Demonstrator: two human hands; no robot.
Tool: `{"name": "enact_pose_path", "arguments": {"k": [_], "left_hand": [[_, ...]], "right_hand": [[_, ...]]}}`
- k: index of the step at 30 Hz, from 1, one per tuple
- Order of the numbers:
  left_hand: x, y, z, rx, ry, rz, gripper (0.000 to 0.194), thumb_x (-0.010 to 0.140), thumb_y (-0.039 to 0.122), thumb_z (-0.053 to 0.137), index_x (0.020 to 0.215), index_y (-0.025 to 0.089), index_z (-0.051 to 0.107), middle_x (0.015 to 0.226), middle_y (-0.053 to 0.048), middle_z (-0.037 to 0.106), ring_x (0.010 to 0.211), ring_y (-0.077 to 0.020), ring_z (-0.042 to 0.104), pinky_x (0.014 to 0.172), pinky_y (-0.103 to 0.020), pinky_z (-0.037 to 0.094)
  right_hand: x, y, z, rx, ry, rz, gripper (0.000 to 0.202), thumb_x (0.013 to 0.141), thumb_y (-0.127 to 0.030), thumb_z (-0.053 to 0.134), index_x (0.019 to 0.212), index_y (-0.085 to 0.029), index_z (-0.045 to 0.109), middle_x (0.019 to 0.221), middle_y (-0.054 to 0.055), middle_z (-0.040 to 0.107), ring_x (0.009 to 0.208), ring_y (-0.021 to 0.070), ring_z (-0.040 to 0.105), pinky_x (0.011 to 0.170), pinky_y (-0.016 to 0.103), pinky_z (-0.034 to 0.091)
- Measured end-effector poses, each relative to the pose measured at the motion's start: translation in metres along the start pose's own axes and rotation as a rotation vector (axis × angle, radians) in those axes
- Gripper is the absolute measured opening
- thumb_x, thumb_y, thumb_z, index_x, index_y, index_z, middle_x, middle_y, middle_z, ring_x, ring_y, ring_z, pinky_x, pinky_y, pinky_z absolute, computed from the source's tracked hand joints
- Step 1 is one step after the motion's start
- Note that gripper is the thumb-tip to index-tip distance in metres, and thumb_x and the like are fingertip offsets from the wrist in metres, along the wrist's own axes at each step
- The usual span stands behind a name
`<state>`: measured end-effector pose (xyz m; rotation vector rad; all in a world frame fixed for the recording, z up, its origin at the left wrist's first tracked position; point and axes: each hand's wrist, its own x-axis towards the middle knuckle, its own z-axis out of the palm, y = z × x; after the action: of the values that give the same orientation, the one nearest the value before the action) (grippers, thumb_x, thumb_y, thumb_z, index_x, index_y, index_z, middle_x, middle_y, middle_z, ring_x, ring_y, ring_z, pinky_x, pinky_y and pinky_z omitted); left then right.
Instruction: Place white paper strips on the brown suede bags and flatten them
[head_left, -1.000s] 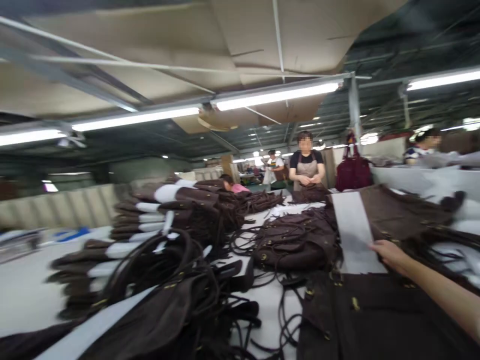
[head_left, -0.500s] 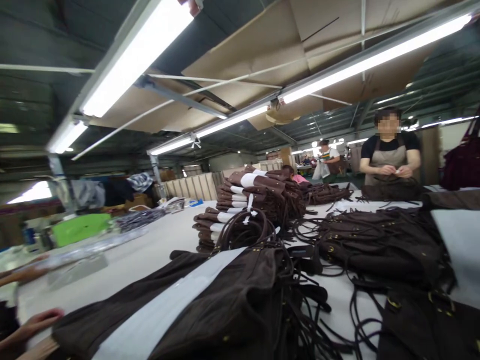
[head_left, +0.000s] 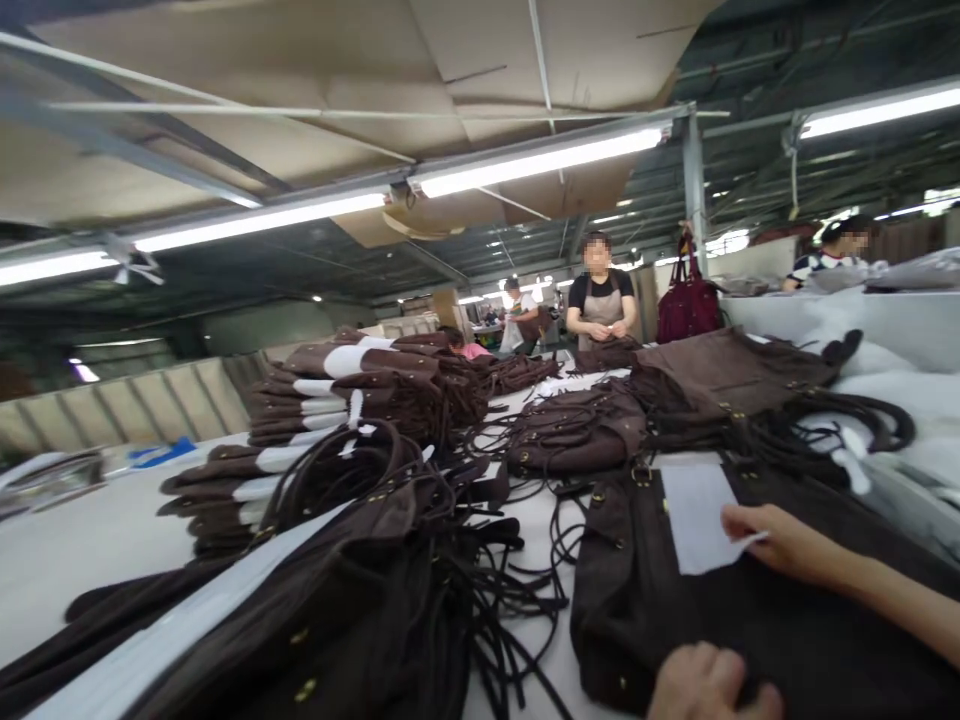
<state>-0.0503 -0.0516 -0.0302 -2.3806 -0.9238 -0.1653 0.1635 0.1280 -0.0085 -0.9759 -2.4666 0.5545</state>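
Note:
On the right lies a dark brown bag [head_left: 810, 620] with brass-coloured fittings. A sheet of white paper [head_left: 697, 510] rests against its upper part. The fingers and thumb of my right hand [head_left: 787, 540] pinch the paper's right edge, which is folded up. My left hand [head_left: 709, 685] is at the bottom of the view, its fingers curled on the bag's near side; the lower part of this hand is cut off. Another dark bag [head_left: 360, 610] with a long white strip [head_left: 195, 620] lies to the left, thin dark straps [head_left: 510, 610] spilling from its side.
Stacked brown bags with white bands [head_left: 367, 390] rise at the left. More bags [head_left: 577, 430] lie beyond, on the white table [head_left: 90, 545]. A person in an apron [head_left: 600, 300] stands at the far end, near a maroon bag [head_left: 688, 305]. White padding [head_left: 892, 390] lies at right.
My view has swung to the right. Both my hands now show at the right-hand bag, with paper in the right one. The hands seen at the left edge are out of view.

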Motion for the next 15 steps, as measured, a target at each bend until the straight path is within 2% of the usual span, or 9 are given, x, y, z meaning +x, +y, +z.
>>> {"name": "enact_pose_path", "arguments": {"k": [2,6,7,9,11,15], "left_hand": [[0.002,-0.001,0.000,-0.162,0.037,-0.064,0.026,0.087,0.038,0.057,0.110,0.027,0.058,0.085,-0.003,0.056,0.074,-0.0154,0.056,0.060,-0.027,0.047],[0.002,-0.007,-0.007,-0.353,0.043,-0.136,0.035,0.088,0.029,0.056,0.123,0.028,0.052,0.100,-0.003,0.057,0.088,-0.0177,0.055,0.076,-0.030,0.047],[0.002,-0.009,-0.010,-0.364,0.034,-0.135,0.035,0.088,0.027,0.055,0.124,0.028,0.052,0.101,-0.004,0.057,0.089,-0.0178,0.054,0.077,-0.030,0.047],[0.003,-0.011,-0.012,-0.376,0.027,-0.128,0.035,0.089,0.026,0.053,0.124,0.028,0.052,0.102,-0.004,0.057,0.089,-0.0179,0.054,0.076,-0.030,0.047],[0.004,-0.011,-0.013,-0.380,0.029,-0.124,0.035,0.090,0.024,0.051,0.124,0.028,0.052,0.101,-0.004,0.057,0.088,-0.0180,0.054,0.075,-0.030,0.048],[0.005,-0.010,-0.011,-0.394,0.036,-0.120,0.033,0.090,0.024,0.050,0.123,0.028,0.054,0.103,-0.003,0.058,0.089,-0.0179,0.055,0.076,-0.031,0.049]], "right_hand": [[-0.014,-0.010,-0.007,-0.110,0.033,-0.062,0.020,0.085,-0.022,0.050,0.094,-0.020,0.068,0.091,0.005,0.069,0.086,0.0196,0.063,0.081,0.031,0.050],[-0.032,-0.017,-0.019,-0.188,0.016,-0.081,0.028,0.093,-0.035,0.055,0.112,-0.017,0.062,0.115,0.008,0.063,0.102,0.0213,0.061,0.090,0.041,0.049],[-0.036,-0.017,-0.020,-0.191,0.011,-0.071,0.029,0.092,-0.033,0.057,0.115,-0.017,0.061,0.118,0.008,0.062,0.104,0.0214,0.060,0.093,0.043,0.049],[-0.043,-0.014,-0.017,-0.200,-0.009,-0.081,0.029,0.089,-0.019,0.056,0.118,-0.019,0.062,0.119,0.008,0.063,0.108,0.0210,0.061,0.098,0.042,0.047],[-0.048,-0.010,-0.010,-0.204,-0.019,-0.118,0.041,0.083,-0.006,0.049,0.119,-0.020,0.064,0.121,0.008,0.064,0.111,0.0203,0.060,0.100,0.037,0.047],[-0.054,-0.007,0.006,-0.223,0.004,-0.207,0.048,0.081,-0.003,0.041,0.118,-0.021,0.066,0.124,0.008,0.063,0.117,0.0191,0.058,0.103,0.035,0.045]]}}
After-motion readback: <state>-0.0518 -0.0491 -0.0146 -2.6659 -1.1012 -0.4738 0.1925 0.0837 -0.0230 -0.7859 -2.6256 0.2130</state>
